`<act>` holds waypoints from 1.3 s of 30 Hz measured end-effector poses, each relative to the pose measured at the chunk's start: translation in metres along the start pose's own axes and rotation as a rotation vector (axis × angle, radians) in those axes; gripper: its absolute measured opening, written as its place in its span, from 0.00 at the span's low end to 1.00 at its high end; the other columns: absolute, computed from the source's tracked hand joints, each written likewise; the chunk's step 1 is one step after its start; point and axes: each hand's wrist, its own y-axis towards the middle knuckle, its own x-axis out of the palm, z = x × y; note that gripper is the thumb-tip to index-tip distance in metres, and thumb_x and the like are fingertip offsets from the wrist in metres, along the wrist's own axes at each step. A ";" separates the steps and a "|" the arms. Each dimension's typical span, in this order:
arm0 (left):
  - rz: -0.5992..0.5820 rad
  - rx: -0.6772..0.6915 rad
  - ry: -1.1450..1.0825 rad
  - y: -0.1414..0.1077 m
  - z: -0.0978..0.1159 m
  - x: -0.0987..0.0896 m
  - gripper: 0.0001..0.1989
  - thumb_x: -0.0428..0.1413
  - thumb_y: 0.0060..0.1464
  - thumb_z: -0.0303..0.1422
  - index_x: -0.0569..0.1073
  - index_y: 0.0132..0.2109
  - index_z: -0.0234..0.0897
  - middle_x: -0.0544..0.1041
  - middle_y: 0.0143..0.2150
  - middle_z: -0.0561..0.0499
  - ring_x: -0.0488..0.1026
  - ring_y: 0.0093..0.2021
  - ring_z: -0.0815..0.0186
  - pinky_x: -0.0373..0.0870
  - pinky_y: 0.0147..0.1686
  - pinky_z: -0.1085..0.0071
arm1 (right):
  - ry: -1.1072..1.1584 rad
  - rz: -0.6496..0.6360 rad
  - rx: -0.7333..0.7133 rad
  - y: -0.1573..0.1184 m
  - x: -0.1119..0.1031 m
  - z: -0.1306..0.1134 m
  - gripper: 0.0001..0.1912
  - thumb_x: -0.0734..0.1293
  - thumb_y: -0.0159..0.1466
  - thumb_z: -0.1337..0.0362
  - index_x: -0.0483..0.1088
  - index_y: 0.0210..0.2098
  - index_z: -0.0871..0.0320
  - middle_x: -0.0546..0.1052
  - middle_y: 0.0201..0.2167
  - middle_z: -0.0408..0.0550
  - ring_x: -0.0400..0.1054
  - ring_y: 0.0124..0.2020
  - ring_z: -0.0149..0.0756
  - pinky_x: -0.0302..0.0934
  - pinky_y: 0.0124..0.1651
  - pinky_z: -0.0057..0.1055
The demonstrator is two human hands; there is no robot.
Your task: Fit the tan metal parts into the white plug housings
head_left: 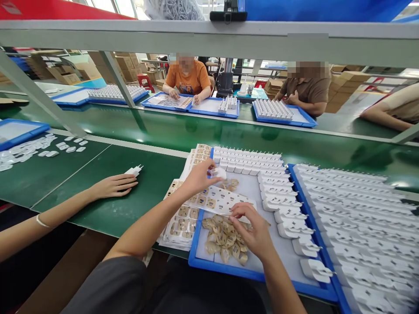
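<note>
left hand (200, 178): fingers closed on white part (218, 173), just beyond label sheet (233, 200) | sheet: long axis left-right over blue tray (229, 270) | right hand (253, 229): at sheet's right end, pinch unclear

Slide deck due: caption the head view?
Left hand holding a white part, right hand at a label sheet, over a blue tray.

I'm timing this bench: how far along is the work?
White plugs lining the near tray and filling much of the right tray look done. The left hand holds a white piece; the right hand is at a part-used sheet. Seemingly left: stacked sheets bearing tan pieces.
</note>
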 end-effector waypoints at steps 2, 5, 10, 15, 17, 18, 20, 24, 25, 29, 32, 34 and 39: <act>-0.007 -0.020 -0.449 -0.035 0.003 -0.007 0.21 0.65 0.53 0.41 0.66 0.48 0.40 0.75 0.47 0.48 0.76 0.42 0.63 0.75 0.41 0.68 | 0.066 0.021 0.018 0.000 -0.001 -0.002 0.03 0.66 0.68 0.67 0.71 0.37 0.53 0.77 0.34 0.46 0.72 0.35 0.37 0.67 0.38 0.34; -0.001 -0.093 -0.955 -0.080 0.005 -0.003 0.30 0.69 0.47 0.44 0.66 0.53 0.41 0.75 0.46 0.47 0.76 0.43 0.63 0.75 0.40 0.70 | 0.178 0.018 0.073 -0.001 -0.002 -0.004 0.03 0.67 0.68 0.67 0.71 0.36 0.53 0.76 0.31 0.44 0.72 0.34 0.37 0.67 0.38 0.34; -0.076 -0.261 -1.287 -0.118 0.006 0.031 0.31 0.69 0.44 0.47 0.69 0.52 0.42 0.76 0.44 0.47 0.76 0.40 0.61 0.75 0.34 0.70 | 0.433 -0.047 0.126 -0.005 0.001 -0.018 0.03 0.68 0.67 0.66 0.71 0.36 0.52 0.76 0.31 0.44 0.72 0.34 0.36 0.67 0.38 0.33; -0.029 -0.190 -1.128 -0.129 0.004 0.051 0.20 0.62 0.54 0.48 0.77 0.47 0.39 0.79 0.49 0.43 0.76 0.51 0.54 0.76 0.47 0.62 | 0.635 0.021 0.207 -0.010 0.015 -0.037 0.03 0.69 0.67 0.66 0.71 0.36 0.52 0.74 0.30 0.42 0.70 0.31 0.32 0.67 0.34 0.28; 0.002 -0.077 -0.967 -0.131 0.003 0.051 0.18 0.59 0.59 0.46 0.79 0.48 0.39 0.76 0.57 0.42 0.72 0.60 0.51 0.74 0.54 0.59 | 0.652 0.087 0.234 -0.012 0.018 -0.041 0.03 0.70 0.66 0.66 0.72 0.36 0.52 0.74 0.31 0.42 0.70 0.31 0.32 0.67 0.34 0.27; 0.001 -0.028 -0.903 -0.132 0.003 0.051 0.18 0.59 0.60 0.45 0.79 0.51 0.40 0.75 0.60 0.41 0.71 0.61 0.50 0.73 0.55 0.58 | 0.648 0.107 0.242 -0.013 0.020 -0.041 0.03 0.70 0.66 0.66 0.72 0.36 0.52 0.74 0.31 0.42 0.70 0.32 0.31 0.67 0.35 0.27; -0.019 0.020 -0.827 -0.134 0.003 0.051 0.22 0.59 0.60 0.45 0.76 0.57 0.40 0.75 0.60 0.40 0.73 0.59 0.51 0.74 0.54 0.59 | 0.633 0.108 0.255 -0.015 0.021 -0.042 0.03 0.70 0.66 0.66 0.72 0.36 0.52 0.74 0.31 0.42 0.71 0.33 0.32 0.68 0.36 0.27; 0.007 0.010 -0.700 -0.137 0.004 0.051 0.27 0.63 0.57 0.44 0.74 0.61 0.40 0.78 0.58 0.40 0.77 0.56 0.51 0.74 0.56 0.58 | 0.635 0.080 0.302 -0.016 0.022 -0.042 0.03 0.70 0.66 0.64 0.72 0.35 0.53 0.75 0.31 0.43 0.71 0.32 0.33 0.68 0.35 0.29; 0.017 0.022 -0.648 -0.138 0.005 0.050 0.26 0.63 0.57 0.43 0.73 0.61 0.42 0.78 0.59 0.41 0.77 0.57 0.51 0.73 0.57 0.57 | 0.634 0.101 0.314 -0.016 0.022 -0.042 0.03 0.70 0.66 0.63 0.72 0.35 0.53 0.74 0.31 0.43 0.71 0.32 0.34 0.68 0.35 0.29; 0.034 0.182 -0.458 -0.138 0.012 0.042 0.26 0.63 0.58 0.37 0.72 0.62 0.45 0.79 0.58 0.43 0.76 0.58 0.53 0.71 0.59 0.57 | 0.567 0.205 0.348 -0.013 0.022 -0.041 0.04 0.70 0.66 0.62 0.72 0.35 0.53 0.74 0.31 0.43 0.70 0.34 0.34 0.68 0.37 0.29; 0.037 0.251 -0.407 -0.136 0.018 0.036 0.25 0.62 0.57 0.34 0.72 0.62 0.44 0.80 0.56 0.43 0.77 0.56 0.53 0.72 0.57 0.58 | 0.523 0.196 0.367 -0.011 0.022 -0.041 0.04 0.70 0.66 0.61 0.72 0.35 0.53 0.75 0.32 0.44 0.71 0.36 0.35 0.68 0.40 0.31; 0.030 0.249 -0.391 -0.135 0.021 0.034 0.24 0.62 0.57 0.34 0.73 0.61 0.43 0.80 0.55 0.43 0.78 0.55 0.53 0.73 0.56 0.58 | 0.516 0.186 0.373 -0.010 0.022 -0.042 0.04 0.70 0.66 0.61 0.72 0.35 0.53 0.75 0.33 0.44 0.72 0.36 0.35 0.69 0.41 0.31; 0.039 0.233 -0.384 -0.135 0.022 0.034 0.24 0.62 0.56 0.33 0.74 0.59 0.43 0.81 0.54 0.44 0.78 0.53 0.55 0.73 0.55 0.60 | 0.522 0.176 0.377 -0.009 0.024 -0.043 0.03 0.70 0.66 0.62 0.72 0.35 0.53 0.74 0.33 0.43 0.72 0.36 0.34 0.68 0.41 0.30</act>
